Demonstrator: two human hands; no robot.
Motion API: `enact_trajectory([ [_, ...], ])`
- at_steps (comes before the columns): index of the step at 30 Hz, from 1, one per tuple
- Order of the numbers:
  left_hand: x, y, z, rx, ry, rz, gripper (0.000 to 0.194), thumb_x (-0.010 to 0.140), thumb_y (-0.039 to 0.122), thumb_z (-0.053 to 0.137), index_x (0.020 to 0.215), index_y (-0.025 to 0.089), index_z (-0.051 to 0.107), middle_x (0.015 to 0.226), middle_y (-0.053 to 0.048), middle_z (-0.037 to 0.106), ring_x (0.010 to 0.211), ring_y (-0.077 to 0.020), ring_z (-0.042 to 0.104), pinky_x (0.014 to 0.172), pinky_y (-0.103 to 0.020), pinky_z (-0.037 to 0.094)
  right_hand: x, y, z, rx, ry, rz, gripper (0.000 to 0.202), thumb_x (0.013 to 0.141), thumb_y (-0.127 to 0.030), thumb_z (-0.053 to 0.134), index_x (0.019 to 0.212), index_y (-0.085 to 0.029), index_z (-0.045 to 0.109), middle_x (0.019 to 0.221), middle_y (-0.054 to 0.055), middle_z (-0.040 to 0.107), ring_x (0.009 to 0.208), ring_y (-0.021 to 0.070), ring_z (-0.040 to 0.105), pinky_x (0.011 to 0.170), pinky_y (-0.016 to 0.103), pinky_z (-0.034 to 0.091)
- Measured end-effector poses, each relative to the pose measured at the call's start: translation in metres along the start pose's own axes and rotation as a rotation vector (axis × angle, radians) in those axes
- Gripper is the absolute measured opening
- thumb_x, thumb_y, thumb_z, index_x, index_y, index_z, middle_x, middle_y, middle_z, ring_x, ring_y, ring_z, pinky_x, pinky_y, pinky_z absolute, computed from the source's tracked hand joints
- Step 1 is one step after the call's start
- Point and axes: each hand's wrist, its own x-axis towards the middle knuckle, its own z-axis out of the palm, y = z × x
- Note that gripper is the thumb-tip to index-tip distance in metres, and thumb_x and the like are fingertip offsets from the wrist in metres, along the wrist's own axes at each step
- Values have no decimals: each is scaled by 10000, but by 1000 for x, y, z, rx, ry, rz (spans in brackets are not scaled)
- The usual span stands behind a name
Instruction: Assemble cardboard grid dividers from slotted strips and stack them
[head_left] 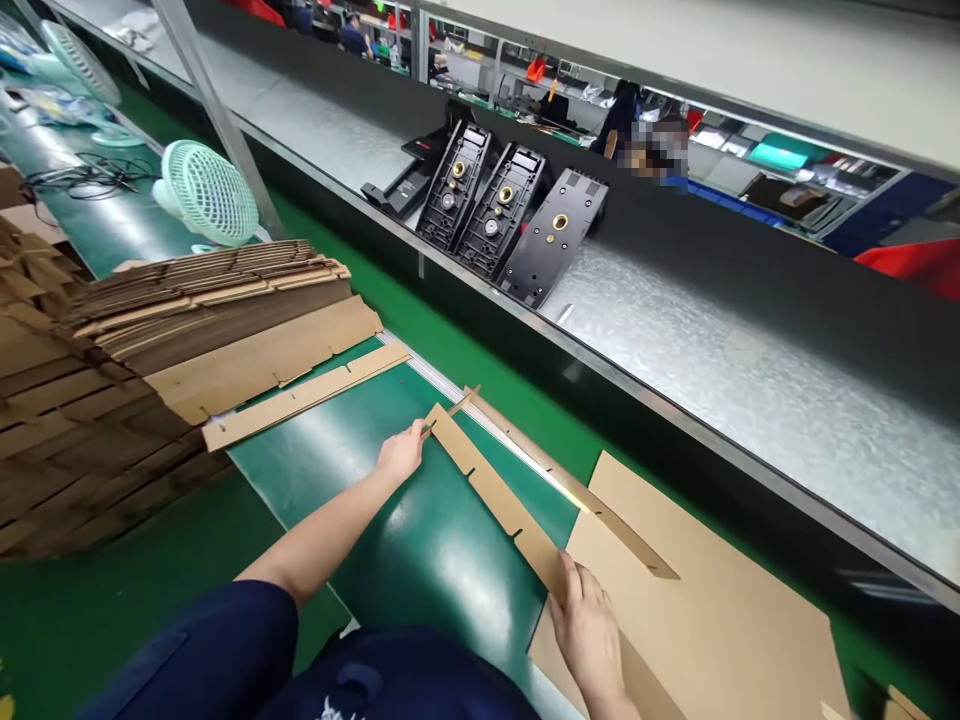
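Note:
My right hand (589,625) is wrapped around the near end of a long slotted cardboard strip (491,490), which stands on edge above the green table (420,560). At the strip's far end, my left hand (401,455) pinches a cardboard cross strip (459,402), seen nearly edge-on. This cross strip reaches over to a second long slotted strip (555,475) lying farther out, along the table's edge. Whether the pieces are fully slotted together cannot be made out. Under the right side lies a large flat cardboard sheet (720,600).
Left of the hands are a loose cardboard strip (315,390) and a tall stack of cardboard pieces (217,300). Beyond the table runs a conveyor (712,370) carrying several black plastic housings (499,210). A pale green fan (210,190) and a metal post (217,100) stand at the back left.

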Motion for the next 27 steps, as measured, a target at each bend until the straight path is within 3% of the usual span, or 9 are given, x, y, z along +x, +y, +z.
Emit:
enact_trajectory([
  [4, -1, 2, -2, 32, 10, 43, 712, 907, 165, 394, 1517, 304, 52, 1194, -77, 626, 966, -205, 654, 782, -310, 502, 5, 0, -6, -160, 30, -59, 596, 882, -113, 412, 1450, -270, 324, 1062, 101, 617, 874, 242, 567, 728, 377, 402],
  [6, -1, 3, -3, 79, -13, 81, 809, 869, 109, 404, 1521, 340, -15, 1160, -61, 633, 943, -203, 657, 764, -308, 507, 5, 1, -4, -203, 30, -60, 669, 865, -67, 395, 1478, -310, 286, 1062, 90, 620, 869, 235, 557, 704, 369, 373],
  [12, -3, 7, -2, 155, -56, 99, 857, 827, 58, 402, 1526, 336, -8, 1138, -68, 632, 982, -196, 639, 801, -303, 509, 9, 12, 16, -275, 58, 38, 703, 850, -56, 399, 1463, -393, 324, 1053, 75, 623, 865, 226, 530, 709, 372, 324],
  [17, -5, 8, -1, 156, -52, 99, 803, 840, 76, 385, 1532, 313, 52, 1188, -72, 616, 1025, -196, 624, 810, -300, 505, 19, 15, 36, -258, 113, 201, 630, 865, -97, 419, 1428, -381, 401, 998, 72, 619, 880, 224, 510, 813, 413, 310],
  [22, -4, 9, -3, 181, -58, 103, 795, 828, 55, 372, 1532, 299, 95, 1179, -77, 612, 1044, -197, 617, 802, -297, 501, 13, 16, 56, -169, 69, 239, 530, 899, -173, 452, 1388, -376, 460, 1064, 89, 611, 1040, 263, 487, 870, 441, 289],
  [27, -7, 11, -3, 206, -68, 97, 770, 843, 73, 373, 1530, 300, 111, 1226, -86, 593, 1049, -200, 616, 809, -298, 503, 5, 22, 60, -94, 41, 311, 411, 923, -207, 443, 1282, -350, 582, 983, 80, 628, 945, 240, 499, 844, 414, 288],
])
